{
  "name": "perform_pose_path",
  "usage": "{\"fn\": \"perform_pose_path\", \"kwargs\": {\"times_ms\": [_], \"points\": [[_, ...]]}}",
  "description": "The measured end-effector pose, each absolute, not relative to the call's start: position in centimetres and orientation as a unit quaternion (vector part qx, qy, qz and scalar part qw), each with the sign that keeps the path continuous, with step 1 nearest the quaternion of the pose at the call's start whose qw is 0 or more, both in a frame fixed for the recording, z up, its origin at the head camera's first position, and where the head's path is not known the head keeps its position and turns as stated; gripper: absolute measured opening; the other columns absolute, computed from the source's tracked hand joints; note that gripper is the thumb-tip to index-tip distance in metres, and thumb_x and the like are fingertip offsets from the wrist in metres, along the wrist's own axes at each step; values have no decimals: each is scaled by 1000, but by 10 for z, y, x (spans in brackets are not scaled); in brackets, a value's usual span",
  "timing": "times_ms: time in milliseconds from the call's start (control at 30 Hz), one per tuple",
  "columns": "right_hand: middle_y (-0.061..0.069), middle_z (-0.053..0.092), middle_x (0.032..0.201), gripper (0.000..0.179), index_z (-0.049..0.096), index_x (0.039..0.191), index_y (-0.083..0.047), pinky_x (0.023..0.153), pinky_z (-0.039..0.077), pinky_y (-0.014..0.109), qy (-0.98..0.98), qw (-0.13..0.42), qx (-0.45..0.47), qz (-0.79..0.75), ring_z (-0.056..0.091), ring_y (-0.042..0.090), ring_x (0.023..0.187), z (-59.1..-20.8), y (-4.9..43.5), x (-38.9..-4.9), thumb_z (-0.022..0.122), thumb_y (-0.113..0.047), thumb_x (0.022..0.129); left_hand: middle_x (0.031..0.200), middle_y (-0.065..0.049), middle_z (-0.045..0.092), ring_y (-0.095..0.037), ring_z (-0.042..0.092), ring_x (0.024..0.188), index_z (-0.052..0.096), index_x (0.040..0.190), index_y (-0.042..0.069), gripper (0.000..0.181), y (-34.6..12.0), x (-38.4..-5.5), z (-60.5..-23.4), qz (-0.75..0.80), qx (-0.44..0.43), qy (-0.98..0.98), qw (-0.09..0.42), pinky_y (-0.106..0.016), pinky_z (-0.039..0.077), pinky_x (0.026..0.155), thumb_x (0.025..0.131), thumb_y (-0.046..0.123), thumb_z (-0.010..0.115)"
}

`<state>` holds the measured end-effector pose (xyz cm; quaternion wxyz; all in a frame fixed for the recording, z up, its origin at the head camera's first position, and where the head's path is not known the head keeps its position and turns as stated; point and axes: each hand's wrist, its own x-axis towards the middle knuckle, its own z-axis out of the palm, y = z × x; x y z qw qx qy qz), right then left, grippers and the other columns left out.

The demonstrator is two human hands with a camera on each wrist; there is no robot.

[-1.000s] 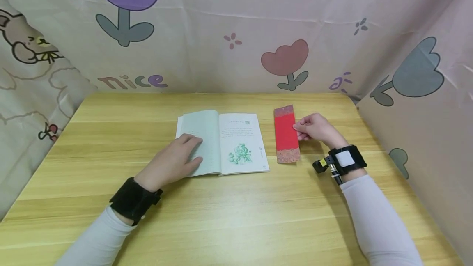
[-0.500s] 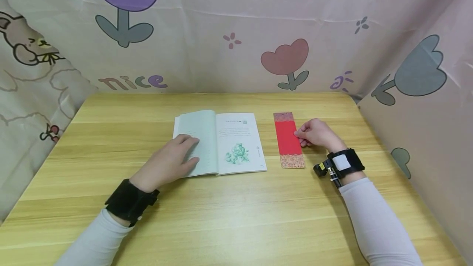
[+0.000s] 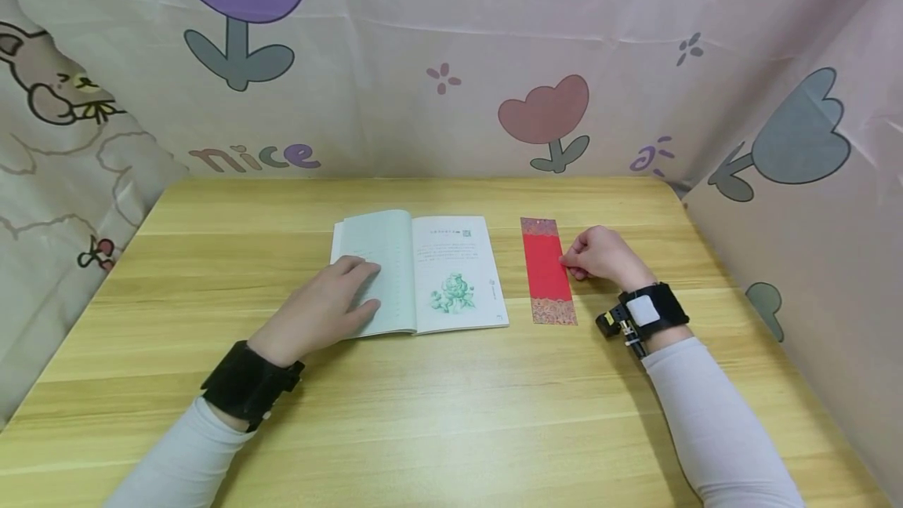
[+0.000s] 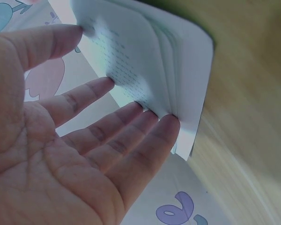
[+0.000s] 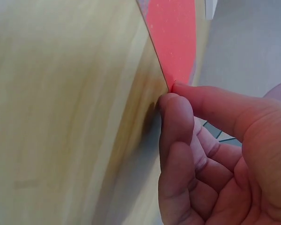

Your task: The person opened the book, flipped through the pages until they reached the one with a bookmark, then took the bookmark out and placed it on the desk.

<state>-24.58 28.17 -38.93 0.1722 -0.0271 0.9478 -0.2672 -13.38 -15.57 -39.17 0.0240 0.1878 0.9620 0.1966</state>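
Observation:
An open book [image 3: 462, 273] lies in the middle of the table, a green flower printed on its right page. My left hand [image 3: 328, 308] rests on the pale green left page with its fingers spread. In the left wrist view the fingertips touch the printed page [image 4: 126, 51], and several page edges fan out beneath. Right of the book is a red paper strip [image 3: 546, 269], like a bookmark, with patterned ends. My right hand [image 3: 603, 257] pinches the strip's right edge between thumb and forefinger, as the right wrist view of the red strip [image 5: 173, 37] shows.
The wooden table [image 3: 423, 414] carries the book and the strip. A patterned cloth [image 3: 395, 100] with flowers hangs behind it, and cloth also closes off the left and right sides. Each wrist wears a black strap [image 3: 250, 384].
The red strip has come down slightly toward me and now looks flatter to the table, the right hand moving with it. The left hand stays on the book.

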Motion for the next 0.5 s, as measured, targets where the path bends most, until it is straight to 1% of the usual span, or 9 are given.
{"fn": "perform_pose_path", "kwargs": {"times_ms": [167, 300, 367, 433, 500], "points": [[6, 71, 74, 23, 71, 95, -1, 68, 47, 28, 949, 166, -27, -268, 64, 16, 70, -391, 283, -247, 73, -23, 103, 148, -26, 60, -45, 62, 135, 58, 149, -2, 53, -155, -135, -392, 197, 190, 962, 19, -61, 53, 111, 103, 23, 69], [9, 74, 80, 25, 71, 101, -1, 71, 47, 30, 948, 137, -30, -284, 68, 21, 73, -385, 283, -243, 70, -26, 105, 149, -29, 58, -47, 60, 136, 59, 147, -3, 52, -154, -135, -387, 202, 198, 959, -2, -62, 51, 112, 103, 23, 70], [13, 75, 85, 25, 70, 103, -1, 72, 48, 31, 949, 110, -35, -292, 70, 24, 77, -381, 281, -241, 69, -27, 106, 154, -31, 53, -49, 56, 141, 58, 149, -3, 53, -155, -135, -380, 211, 202, 956, -23, -65, 47, 116, 104, 24, 69], [16, 75, 91, 26, 69, 106, -2, 73, 49, 33, 952, 80, -43, -293, 69, 27, 81, -375, 279, -238, 68, -28, 106, 161, -31, 46, -51, 49, 147, 54, 153, -2, 56, -156, -135, -371, 228, 210, 949, -56, -67, 41, 119, 105, 25, 68], [19, 75, 97, 27, 68, 110, -2, 76, 51, 36, 953, 51, -49, -295, 70, 30, 86, -369, 276, -234, 67, -29, 107, 170, -28, 35, -50, 39, 155, 47, 159, 0, 60, -157, -133, -361, 253, 216, 938, -94, -68, 35, 124, 108, 26, 65]]}}
